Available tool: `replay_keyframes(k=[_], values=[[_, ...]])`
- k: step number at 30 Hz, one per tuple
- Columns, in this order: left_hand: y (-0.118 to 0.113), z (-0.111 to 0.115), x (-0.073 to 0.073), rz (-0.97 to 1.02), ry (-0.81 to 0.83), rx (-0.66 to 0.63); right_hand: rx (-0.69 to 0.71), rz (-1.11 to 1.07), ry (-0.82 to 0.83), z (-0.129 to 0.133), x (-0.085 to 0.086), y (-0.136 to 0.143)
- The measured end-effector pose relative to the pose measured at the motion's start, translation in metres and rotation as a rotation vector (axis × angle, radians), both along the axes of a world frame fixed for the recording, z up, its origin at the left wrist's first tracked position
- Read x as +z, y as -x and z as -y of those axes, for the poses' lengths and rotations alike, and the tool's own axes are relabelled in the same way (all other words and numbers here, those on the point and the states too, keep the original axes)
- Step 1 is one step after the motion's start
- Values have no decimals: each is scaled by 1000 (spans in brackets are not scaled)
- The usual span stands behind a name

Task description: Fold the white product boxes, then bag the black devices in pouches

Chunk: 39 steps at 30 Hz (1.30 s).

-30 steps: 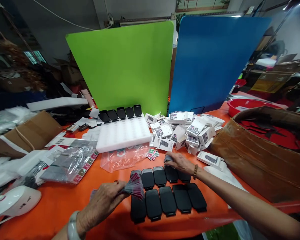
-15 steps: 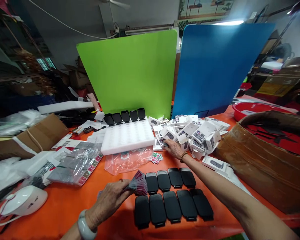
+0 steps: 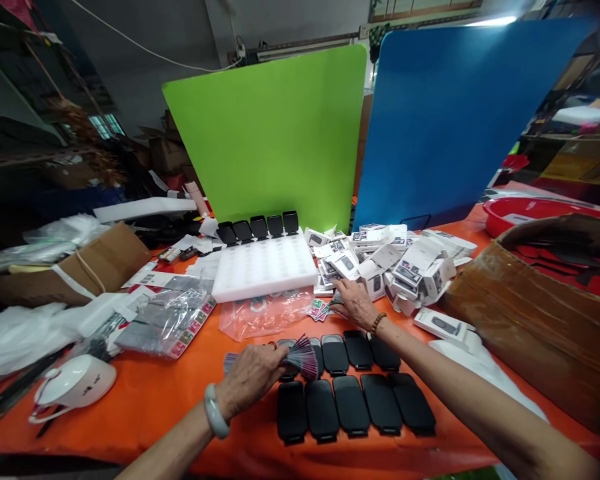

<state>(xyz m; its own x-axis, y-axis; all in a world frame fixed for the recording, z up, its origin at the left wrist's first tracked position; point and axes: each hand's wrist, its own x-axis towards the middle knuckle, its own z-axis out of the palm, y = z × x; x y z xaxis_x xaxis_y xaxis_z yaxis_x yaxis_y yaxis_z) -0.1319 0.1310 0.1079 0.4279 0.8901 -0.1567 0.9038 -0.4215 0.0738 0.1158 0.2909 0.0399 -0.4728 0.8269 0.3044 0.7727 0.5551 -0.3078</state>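
My left hand (image 3: 255, 373) is closed around a fanned stack of thin cards (image 3: 303, 358) with pinkish-purple edges, held over the left end of the back row of black pads. My right hand (image 3: 355, 303) has its fingers bent down beside a few small loose red and green cards (image 3: 319, 309), in front of the pile of white boxes (image 3: 395, 260). What its fingertips hold is too small to make out. Two rows of flat black rounded pads (image 3: 351, 403) with small end tabs lie on the orange table (image 3: 170, 413) between my arms.
Beyond the hands, a white foam tray (image 3: 265, 267) has several black pads (image 3: 259, 227) along its back edge. Green (image 3: 270, 133) and blue (image 3: 455, 120) boards stand behind. A cardboard box (image 3: 535, 320) is at right; a white cup (image 3: 77, 381) and plastic-wrapped packs (image 3: 167, 323) are at left.
My left hand has moved right with its cards, now covering part of the back row of pads. The right hand has come back from the box pile toward the loose cards. The view has shifted slightly.
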Motion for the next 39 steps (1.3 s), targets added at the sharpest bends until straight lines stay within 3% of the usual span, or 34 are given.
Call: replay_keyframes(k=[3,5,9,11,15,18,21,25,27,32,35,39], values=[[-7,-6,-8,-75,-19,-42,46,-83,-55,31,27,7],[-12,-9,-12,-101,-36,-65,189,-187,-72,54,42,12],[-25,-10,-13,-112,-54,-126,450,-109,-67,90,47,23],[-32,-9,-10,-120,-49,-151,435,-68,-46,98,41,28],[-40,-7,-4,-135,-32,-148,323,-204,-15,93,37,27],[-40,-9,-3,-149,-19,-137,228,-213,45,68,44,17],[-37,-10,-5,-164,-15,-135,84,-79,90,32,50,1],[-34,-13,-7,-155,-16,-130,61,13,87,11,53,-13],[-34,-14,-7,-145,-14,-122,120,9,89,24,56,-10],[-43,-18,-7,-111,-4,-142,460,46,231,91,55,14],[-53,-15,-4,-120,11,-180,412,194,298,113,46,25],[-63,-4,6,-92,50,-122,358,301,393,117,43,25]])
